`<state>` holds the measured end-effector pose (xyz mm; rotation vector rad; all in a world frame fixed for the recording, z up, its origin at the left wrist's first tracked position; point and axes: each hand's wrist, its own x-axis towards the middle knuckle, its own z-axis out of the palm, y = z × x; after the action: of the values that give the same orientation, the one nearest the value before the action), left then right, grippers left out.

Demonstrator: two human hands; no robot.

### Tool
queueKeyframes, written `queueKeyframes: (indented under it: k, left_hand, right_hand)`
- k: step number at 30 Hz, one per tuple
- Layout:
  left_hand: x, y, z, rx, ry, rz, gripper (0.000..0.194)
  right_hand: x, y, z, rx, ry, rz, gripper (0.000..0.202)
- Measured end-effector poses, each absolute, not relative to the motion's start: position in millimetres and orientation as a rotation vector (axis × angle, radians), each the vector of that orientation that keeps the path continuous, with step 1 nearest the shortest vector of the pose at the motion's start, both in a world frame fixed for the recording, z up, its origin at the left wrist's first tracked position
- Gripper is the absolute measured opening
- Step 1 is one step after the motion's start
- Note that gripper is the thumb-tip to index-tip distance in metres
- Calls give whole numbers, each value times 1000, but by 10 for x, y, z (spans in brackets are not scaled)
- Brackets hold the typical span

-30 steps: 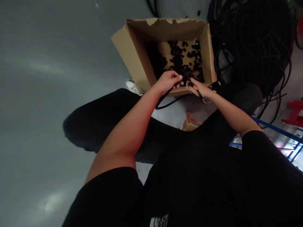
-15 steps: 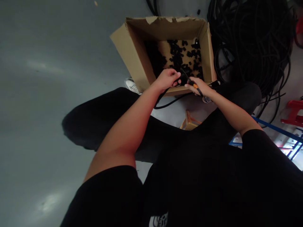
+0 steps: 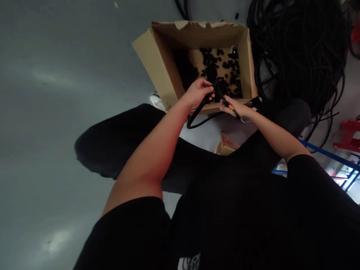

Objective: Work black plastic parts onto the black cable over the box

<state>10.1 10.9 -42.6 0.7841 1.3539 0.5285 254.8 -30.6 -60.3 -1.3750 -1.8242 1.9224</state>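
Note:
My left hand (image 3: 199, 92) is closed round a black cable (image 3: 197, 111) over the near edge of a cardboard box (image 3: 164, 62). The cable's end points up and right past my fingertips, and the rest loops down below the box. In my right hand (image 3: 234, 107) is a cutting tool (image 3: 231, 107) with orange and black handles. Its dark blades reach up and left to the cable's end; whether they touch it cannot be made out. Many small black pieces (image 3: 210, 69) lie inside the box beneath both hands.
A big heap of black cables (image 3: 303, 52) lies right of the box. A wooden stool (image 3: 225, 146) stands between my legs, a red stool (image 3: 348, 134) at the far right, near a blue metal frame (image 3: 329, 153). My shoe (image 3: 156, 101) is beside the box.
The cable in my left hand has shifted up and right, its end now beside the tool's blades. Its loop below the box has swung slightly right.

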Motion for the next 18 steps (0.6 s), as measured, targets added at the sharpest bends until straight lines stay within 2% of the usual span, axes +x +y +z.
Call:
queueKeyframes:
  k: [3,8,13,18]
  left_hand:
    - [106,63,-451,797,1332,504,40]
    - [110,21,-416,835,1285,461,32]
    - [122,46,-301,822,1314,433,28]
    - [109,48,-319,876,1315,447,35]
  right_hand:
    - [2546,-274,-597,-1383,-1906,1847,28]
    - [2526,-266,-553,-1405,-1911,1821,27]
    - [2475,-299,-387,-1544,-1867,1789,40]
    - [2491,-268,-274,-1642,-1855,1676,49]
